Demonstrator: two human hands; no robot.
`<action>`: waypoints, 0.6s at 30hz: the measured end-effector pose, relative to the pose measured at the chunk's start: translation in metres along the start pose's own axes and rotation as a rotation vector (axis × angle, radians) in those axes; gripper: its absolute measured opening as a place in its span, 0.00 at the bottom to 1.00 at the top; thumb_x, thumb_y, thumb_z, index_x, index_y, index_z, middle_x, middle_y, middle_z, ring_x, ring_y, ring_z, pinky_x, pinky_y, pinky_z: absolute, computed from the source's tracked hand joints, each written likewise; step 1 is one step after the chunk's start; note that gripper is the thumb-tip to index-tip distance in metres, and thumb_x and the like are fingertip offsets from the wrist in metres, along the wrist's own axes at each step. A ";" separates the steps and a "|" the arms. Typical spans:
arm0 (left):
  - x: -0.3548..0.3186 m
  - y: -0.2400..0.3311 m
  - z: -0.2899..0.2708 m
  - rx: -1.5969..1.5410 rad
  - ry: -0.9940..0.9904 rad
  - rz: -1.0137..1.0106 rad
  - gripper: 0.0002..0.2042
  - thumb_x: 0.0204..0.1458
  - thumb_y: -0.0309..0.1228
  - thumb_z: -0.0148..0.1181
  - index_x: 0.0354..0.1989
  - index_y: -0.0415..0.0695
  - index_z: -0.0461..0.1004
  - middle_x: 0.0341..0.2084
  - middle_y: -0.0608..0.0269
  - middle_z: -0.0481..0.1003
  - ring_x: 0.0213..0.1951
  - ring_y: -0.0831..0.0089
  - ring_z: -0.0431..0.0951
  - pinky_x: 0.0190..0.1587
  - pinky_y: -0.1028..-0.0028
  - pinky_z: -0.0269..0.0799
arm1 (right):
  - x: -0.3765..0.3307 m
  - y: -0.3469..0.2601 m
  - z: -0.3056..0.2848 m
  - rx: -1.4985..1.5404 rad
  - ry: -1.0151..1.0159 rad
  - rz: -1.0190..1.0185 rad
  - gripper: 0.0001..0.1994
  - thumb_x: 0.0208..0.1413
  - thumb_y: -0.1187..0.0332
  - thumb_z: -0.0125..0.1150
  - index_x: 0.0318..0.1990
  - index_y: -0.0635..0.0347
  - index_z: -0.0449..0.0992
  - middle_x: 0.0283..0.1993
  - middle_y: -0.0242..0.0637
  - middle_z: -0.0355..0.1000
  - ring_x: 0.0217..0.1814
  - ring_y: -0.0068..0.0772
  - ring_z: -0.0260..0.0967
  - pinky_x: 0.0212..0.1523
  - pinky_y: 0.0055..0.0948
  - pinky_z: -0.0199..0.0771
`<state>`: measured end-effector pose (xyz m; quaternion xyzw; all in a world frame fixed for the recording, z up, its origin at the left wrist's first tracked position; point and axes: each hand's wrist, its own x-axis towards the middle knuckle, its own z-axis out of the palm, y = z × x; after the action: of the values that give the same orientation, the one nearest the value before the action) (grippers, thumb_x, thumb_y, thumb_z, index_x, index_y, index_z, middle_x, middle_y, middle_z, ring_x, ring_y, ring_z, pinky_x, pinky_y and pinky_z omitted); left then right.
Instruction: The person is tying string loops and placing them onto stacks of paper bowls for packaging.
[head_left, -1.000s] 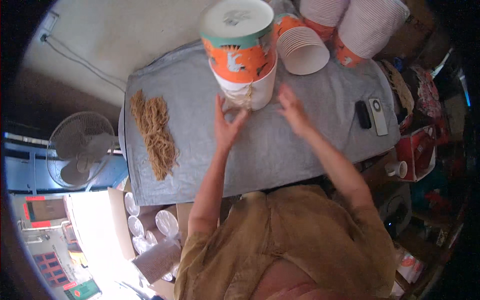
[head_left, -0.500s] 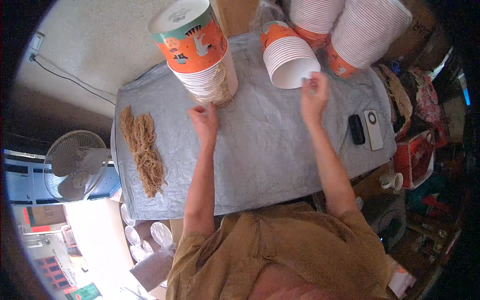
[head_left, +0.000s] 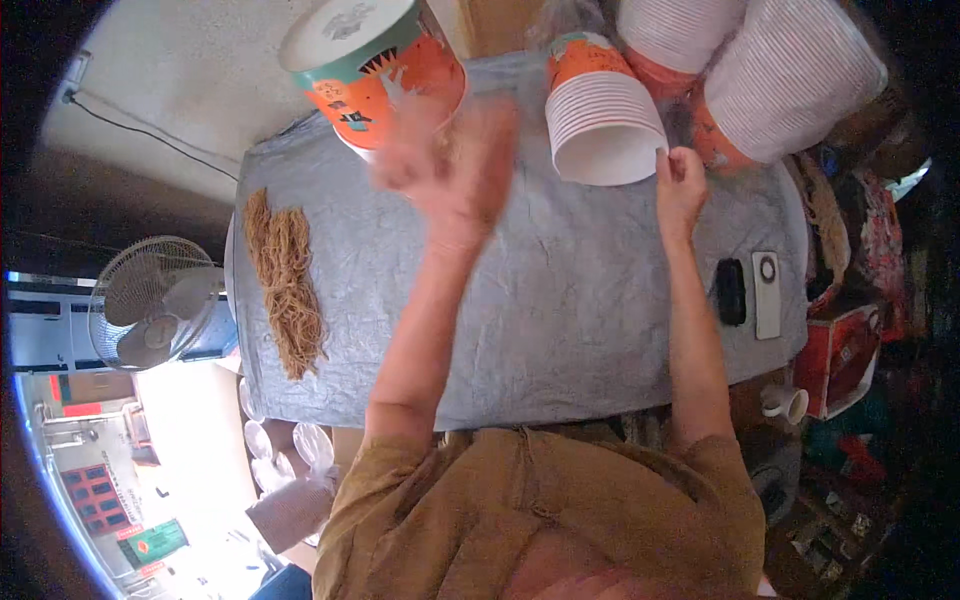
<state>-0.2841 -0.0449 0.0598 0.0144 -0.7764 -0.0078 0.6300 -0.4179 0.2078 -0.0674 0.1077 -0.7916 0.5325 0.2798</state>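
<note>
My right hand (head_left: 682, 192) pinches the rim of the outermost paper bucket (head_left: 612, 156) in a nested stack that lies tilted, its white mouth facing me. Smeared by motion, my left hand (head_left: 452, 170) is raised in front of a taller stack of upturned paper buckets (head_left: 375, 75), printed orange and green; the blur hides its fingers. That hand and forearm cover much of the taller stack's lower part. A bundle of tan twine (head_left: 285, 285) lies at the left on the grey covered table (head_left: 520, 310).
More nested white-rimmed buckets (head_left: 790, 80) in clear plastic stand at the far right. A black case (head_left: 731, 292) and a white phone-like device (head_left: 766, 295) lie near the right edge. Beyond the table are a fan (head_left: 155, 305), a mug (head_left: 785, 403) and a red box (head_left: 840, 360).
My left hand has risen from the base of the taller stack, moving right and across its front. My right hand has closed on the rim of the tilted stack. The whole view has shifted slightly.
</note>
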 end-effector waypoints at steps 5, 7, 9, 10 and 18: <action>0.075 -0.047 -0.007 0.182 -0.163 0.019 0.22 0.43 0.44 0.71 0.48 0.55 0.77 0.58 0.58 0.67 0.61 0.50 0.61 0.66 0.47 0.48 | 0.001 0.017 -0.004 0.068 0.023 0.038 0.06 0.54 0.72 0.65 0.33 0.63 0.74 0.28 0.32 0.71 0.29 0.23 0.67 0.34 0.25 0.69; 0.076 -0.060 -0.009 0.072 -0.169 0.057 0.20 0.43 0.42 0.71 0.46 0.52 0.78 0.52 0.61 0.73 0.58 0.57 0.68 0.66 0.51 0.51 | 0.000 0.017 -0.009 0.080 -0.029 0.082 0.07 0.54 0.70 0.65 0.34 0.63 0.74 0.27 0.31 0.72 0.29 0.22 0.67 0.33 0.25 0.69; 0.077 -0.066 -0.011 -0.086 -0.181 0.080 0.19 0.42 0.40 0.73 0.43 0.49 0.79 0.43 0.64 0.78 0.50 0.63 0.75 0.67 0.54 0.53 | 0.003 0.020 -0.011 0.034 -0.051 0.116 0.07 0.54 0.69 0.65 0.34 0.63 0.74 0.28 0.31 0.72 0.29 0.21 0.67 0.33 0.25 0.69; 0.078 -0.066 -0.012 -0.071 -0.151 0.096 0.19 0.39 0.36 0.75 0.41 0.47 0.79 0.39 0.64 0.80 0.46 0.65 0.77 0.66 0.55 0.56 | 0.003 0.023 -0.014 -0.012 -0.078 0.143 0.08 0.54 0.69 0.65 0.34 0.63 0.74 0.28 0.30 0.73 0.29 0.21 0.67 0.33 0.25 0.69; 0.107 -0.117 -0.006 -0.620 -0.254 0.241 0.11 0.60 0.36 0.58 0.48 0.46 0.77 0.43 0.65 0.76 0.48 0.79 0.73 0.54 0.73 0.67 | 0.001 0.022 -0.019 0.017 -0.113 0.144 0.09 0.54 0.67 0.64 0.32 0.64 0.73 0.26 0.35 0.72 0.28 0.26 0.68 0.33 0.29 0.69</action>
<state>-0.2989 -0.1654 0.1622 -0.2703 -0.8055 -0.1701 0.4992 -0.4232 0.2342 -0.0788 0.0828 -0.8071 0.5512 0.1946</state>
